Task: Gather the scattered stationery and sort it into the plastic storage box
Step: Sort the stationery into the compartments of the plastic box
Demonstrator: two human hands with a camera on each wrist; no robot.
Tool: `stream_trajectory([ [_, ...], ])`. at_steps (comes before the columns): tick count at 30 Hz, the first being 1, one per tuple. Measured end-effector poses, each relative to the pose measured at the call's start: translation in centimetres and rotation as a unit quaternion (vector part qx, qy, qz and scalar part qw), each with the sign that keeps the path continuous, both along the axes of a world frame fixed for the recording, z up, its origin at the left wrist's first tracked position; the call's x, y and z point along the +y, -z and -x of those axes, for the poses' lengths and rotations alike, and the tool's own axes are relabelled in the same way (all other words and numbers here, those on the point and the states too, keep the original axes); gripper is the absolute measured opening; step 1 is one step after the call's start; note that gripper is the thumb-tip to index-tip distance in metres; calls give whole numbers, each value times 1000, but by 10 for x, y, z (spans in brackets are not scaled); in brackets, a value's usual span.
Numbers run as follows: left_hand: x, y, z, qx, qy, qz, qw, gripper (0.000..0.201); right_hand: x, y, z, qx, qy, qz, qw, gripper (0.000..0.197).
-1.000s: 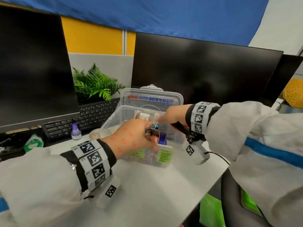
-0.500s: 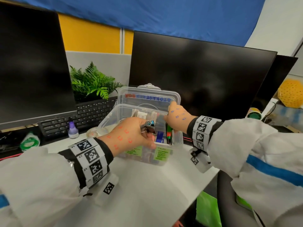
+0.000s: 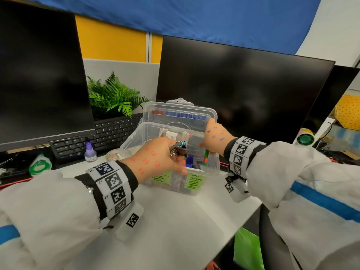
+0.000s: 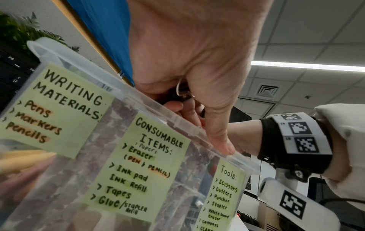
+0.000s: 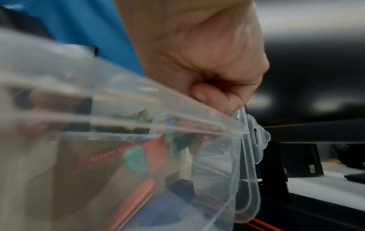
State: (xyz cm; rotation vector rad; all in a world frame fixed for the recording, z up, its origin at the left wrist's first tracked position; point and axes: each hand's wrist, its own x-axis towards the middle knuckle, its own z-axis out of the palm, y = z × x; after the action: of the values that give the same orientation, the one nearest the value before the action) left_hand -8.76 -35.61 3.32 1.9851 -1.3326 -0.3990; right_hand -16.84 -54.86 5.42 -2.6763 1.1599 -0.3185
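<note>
A clear plastic storage box [image 3: 212, 170] stands open on the white desk, its lid [image 3: 179, 114] upright at the back. Green notes on its front read Writing Materials, Consumable Items [image 4: 150, 164] and Tools. My left hand [image 3: 175, 158] hovers over the front rim [image 4: 197, 132] and grips a bunch of black binder clips [image 3: 180, 148] with silver handles, thumb resting on the rim. My right hand [image 3: 214, 133] pinches the lid's right edge [image 5: 245, 140] with curled fingers [image 5: 223, 100]. A green and red marker [image 3: 206, 157] and a blue item [image 3: 190, 161] stand inside the box.
A black keyboard [image 3: 109, 133], a purple ink bottle [image 3: 90, 152] and a clear tape roll [image 3: 115, 155] sit left of the box. A bagged green tape roll [image 3: 39, 166] lies at the far left. Two dark monitors and a plant stand behind. The desk edge runs along the right.
My right hand has come up out of the box's right compartment and taken hold of the lid's right edge. My left hand stays over the front rim with the binder clips.
</note>
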Motion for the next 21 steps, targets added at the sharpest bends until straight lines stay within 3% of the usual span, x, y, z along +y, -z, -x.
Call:
stream_trajectory([
  [3,-1,0,0,4,-3,2,1000,30,6,6,2,107,-30,18,994,33],
  [6,0,0,2,11,-3,3,1000,32,9,3,0,140,-57,-5,989,27],
  [8,0,-3,2,32,6,1,999,35,13,-7,0,78,-76,-42,993,29],
  [9,0,-4,1,40,11,1,999,36,19,-14,2,9,-96,-109,989,38],
  [11,-1,-9,1,43,2,14,999,37,36,-30,10,-109,-156,-275,942,57],
  [13,-4,-10,-2,86,-16,53,995,37,50,-43,23,-143,-236,-341,898,54],
  [15,-6,-12,-3,163,4,113,980,43,58,-46,30,-158,-315,-313,882,31],
  [18,-9,-15,2,245,36,139,959,58,56,-40,30,-191,-317,-229,900,30],
  [21,-13,-16,7,309,44,125,942,38,52,-33,32,-208,-290,-229,905,24],
])
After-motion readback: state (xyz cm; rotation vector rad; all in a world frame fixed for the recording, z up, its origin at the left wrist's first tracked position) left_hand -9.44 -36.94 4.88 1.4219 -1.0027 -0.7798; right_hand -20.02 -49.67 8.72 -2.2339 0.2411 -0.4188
